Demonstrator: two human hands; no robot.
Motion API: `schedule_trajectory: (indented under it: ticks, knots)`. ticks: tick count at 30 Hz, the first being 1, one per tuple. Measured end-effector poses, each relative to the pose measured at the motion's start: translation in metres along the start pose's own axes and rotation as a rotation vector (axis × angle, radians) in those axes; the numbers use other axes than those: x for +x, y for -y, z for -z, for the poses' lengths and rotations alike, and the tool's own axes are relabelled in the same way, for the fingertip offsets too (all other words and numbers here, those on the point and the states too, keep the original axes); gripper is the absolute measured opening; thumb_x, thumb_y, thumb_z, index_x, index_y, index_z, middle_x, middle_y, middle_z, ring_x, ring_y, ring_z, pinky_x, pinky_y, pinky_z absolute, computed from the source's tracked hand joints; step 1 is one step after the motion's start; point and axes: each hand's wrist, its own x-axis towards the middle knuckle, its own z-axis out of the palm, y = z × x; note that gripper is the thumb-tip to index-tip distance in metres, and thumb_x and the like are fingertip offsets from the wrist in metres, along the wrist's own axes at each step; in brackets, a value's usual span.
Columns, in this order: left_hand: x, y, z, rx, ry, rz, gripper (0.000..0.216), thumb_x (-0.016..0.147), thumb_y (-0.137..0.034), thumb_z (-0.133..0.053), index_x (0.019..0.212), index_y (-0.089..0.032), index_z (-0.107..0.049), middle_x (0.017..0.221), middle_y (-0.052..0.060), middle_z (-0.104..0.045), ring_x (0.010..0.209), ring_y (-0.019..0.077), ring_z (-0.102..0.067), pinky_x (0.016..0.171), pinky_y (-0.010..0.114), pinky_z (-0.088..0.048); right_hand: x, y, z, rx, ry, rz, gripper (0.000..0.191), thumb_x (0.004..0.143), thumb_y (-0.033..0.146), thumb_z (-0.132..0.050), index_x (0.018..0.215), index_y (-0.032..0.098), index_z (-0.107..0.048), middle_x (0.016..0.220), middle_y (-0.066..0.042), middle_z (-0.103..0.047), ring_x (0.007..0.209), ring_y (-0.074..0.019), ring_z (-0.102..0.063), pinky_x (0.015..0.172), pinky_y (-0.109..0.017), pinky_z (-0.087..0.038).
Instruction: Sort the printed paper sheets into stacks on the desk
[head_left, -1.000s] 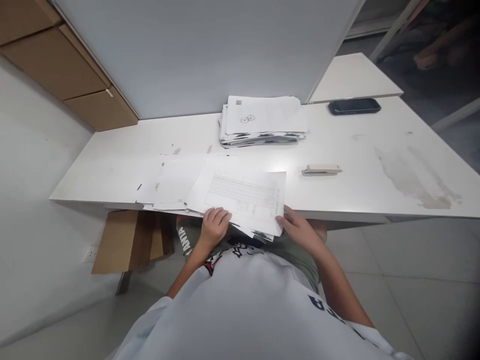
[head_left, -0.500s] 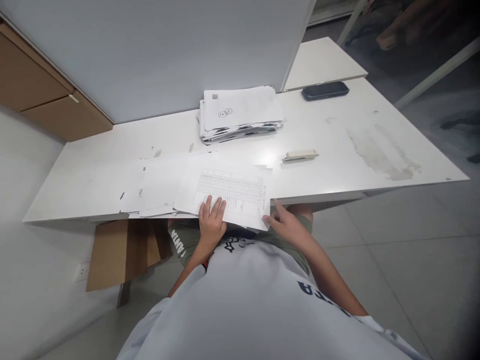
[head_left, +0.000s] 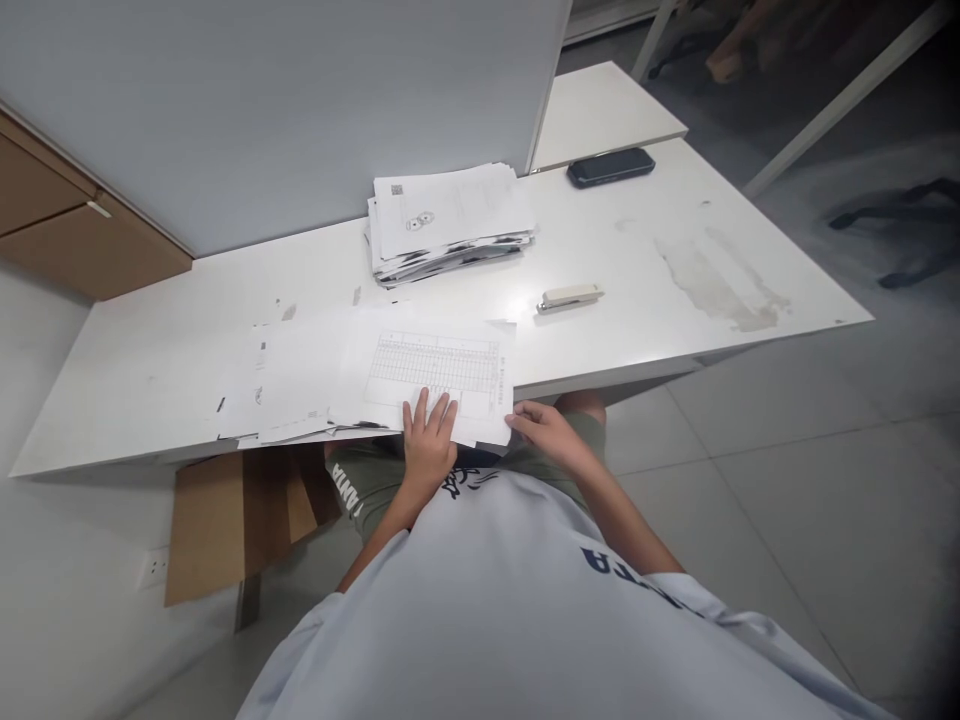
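Observation:
A sheet printed with a table grid (head_left: 439,368) lies on top of loose papers at the near edge of the white desk (head_left: 675,320). My left hand (head_left: 427,440) rests flat on its near edge, fingers stretched out. My right hand (head_left: 546,430) touches the sheet's near right corner, fingers curled at the paper's edge. More loose white sheets (head_left: 285,375) spread to the left of it.
A thick stack of papers (head_left: 446,220) sits at the back by the grey partition. A beige stapler (head_left: 568,297) lies right of centre and a black phone (head_left: 610,166) at the far right. Cardboard (head_left: 225,520) leans under the desk; wooden drawers (head_left: 67,230) stand at the left.
My left hand has gone from gripping the sheet's near edge to lying flat on it. The right hand shifted to the sheet's near right corner. The view has swung right.

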Motion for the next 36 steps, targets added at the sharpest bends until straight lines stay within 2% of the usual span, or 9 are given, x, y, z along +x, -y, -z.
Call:
schedule_trajectory:
  ticks: [7, 11, 15, 20, 23, 26, 31, 34, 36]
  knots:
    - [-0.007, 0.004, 0.001, -0.024, 0.022, -0.279, 0.045, 0.092, -0.008, -0.047, 0.135, -0.019, -0.055, 0.136, 0.010, -0.061, 0.143, 0.0254, -0.036, 0.119, 0.047, -0.032, 0.003, -0.001, -0.002, 0.112, -0.013, -0.015, 0.041, 0.066, 0.057, -0.067, 0.063, 0.020, -0.051, 0.052, 0.006, -0.041, 0.052, -0.0087, -0.033, 0.053, -0.026, -0.025]
    - [-0.008, 0.008, 0.005, -0.063, 0.099, -0.360, 0.040, 0.096, -0.008, -0.045, 0.133, -0.018, -0.056, 0.136, 0.010, -0.060, 0.142, 0.0239, -0.037, 0.117, 0.046, -0.035, 0.005, -0.003, -0.001, 0.169, -0.021, -0.028, 0.040, 0.065, 0.056, -0.068, 0.061, 0.021, -0.049, 0.052, 0.006, -0.041, 0.051, -0.0089, -0.034, 0.052, -0.025, -0.026]
    - [-0.005, 0.005, 0.012, -0.109, 0.061, -0.423, 0.035, 0.097, -0.009, -0.047, 0.129, -0.017, -0.058, 0.131, 0.009, -0.064, 0.139, 0.0218, -0.043, 0.117, 0.043, -0.037, 0.008, -0.004, 0.001, 0.214, -0.047, -0.031, 0.040, 0.065, 0.055, -0.069, 0.060, 0.021, -0.047, 0.052, 0.006, -0.040, 0.051, -0.0088, -0.035, 0.051, -0.025, -0.026]
    - [-0.008, 0.008, 0.025, -0.188, -0.124, -0.334, 0.031, 0.096, -0.009, -0.046, 0.121, -0.017, -0.061, 0.114, 0.008, -0.073, 0.127, 0.0203, -0.056, 0.109, 0.039, -0.045, 0.007, -0.003, 0.008, 0.250, -0.127, -0.023, 0.040, 0.066, 0.053, -0.070, 0.060, 0.021, -0.046, 0.053, 0.005, -0.041, 0.052, -0.0087, -0.036, 0.052, -0.025, -0.027]
    - [-0.007, 0.010, 0.027, -0.135, -0.016, -0.282, 0.027, 0.094, -0.018, -0.055, 0.119, -0.023, -0.064, 0.117, 0.008, -0.072, 0.127, 0.0223, -0.057, 0.109, 0.040, -0.044, 0.006, -0.003, 0.014, 0.267, -0.134, -0.026, 0.041, 0.066, 0.053, -0.070, 0.060, 0.021, -0.045, 0.054, 0.005, -0.040, 0.052, -0.0087, -0.037, 0.052, -0.025, -0.028]
    - [-0.003, 0.004, 0.017, -0.086, 0.072, -0.306, 0.025, 0.092, -0.019, -0.059, 0.117, -0.023, -0.065, 0.123, 0.008, -0.069, 0.130, 0.0235, -0.054, 0.111, 0.040, -0.042, 0.009, -0.005, 0.016, 0.270, -0.135, -0.028, 0.042, 0.064, 0.054, -0.071, 0.061, 0.022, -0.045, 0.054, 0.005, -0.039, 0.052, -0.0086, -0.036, 0.051, -0.025, -0.027]
    - [0.006, -0.009, 0.002, -0.103, -0.086, -0.294, 0.021, 0.090, -0.009, -0.054, 0.104, -0.022, -0.065, 0.106, 0.005, -0.074, 0.121, 0.0212, -0.061, 0.103, 0.037, -0.047, 0.015, -0.008, 0.015, 0.263, -0.154, -0.001, 0.040, 0.066, 0.054, -0.070, 0.062, 0.022, -0.046, 0.055, 0.005, -0.039, 0.052, -0.0086, -0.036, 0.051, -0.025, -0.028]
    - [0.005, 0.000, 0.015, -0.180, -0.245, -0.277, 0.021, 0.091, -0.009, -0.049, 0.103, -0.022, -0.060, 0.095, 0.004, -0.074, 0.112, 0.0205, -0.066, 0.094, 0.038, -0.052, 0.017, -0.009, 0.017, 0.280, -0.191, 0.007, 0.039, 0.066, 0.052, -0.070, 0.061, 0.022, -0.045, 0.054, 0.005, -0.039, 0.051, -0.0084, -0.036, 0.051, -0.025, -0.027]
    - [0.001, 0.016, 0.029, -0.223, -0.320, -0.193, 0.020, 0.094, -0.012, -0.045, 0.104, -0.023, -0.058, 0.091, 0.003, -0.073, 0.103, 0.0196, -0.069, 0.088, 0.038, -0.054, 0.018, -0.010, 0.020, 0.285, -0.211, 0.015, 0.039, 0.066, 0.050, -0.070, 0.060, 0.021, -0.045, 0.054, 0.005, -0.039, 0.051, -0.0081, -0.036, 0.051, -0.025, -0.028]
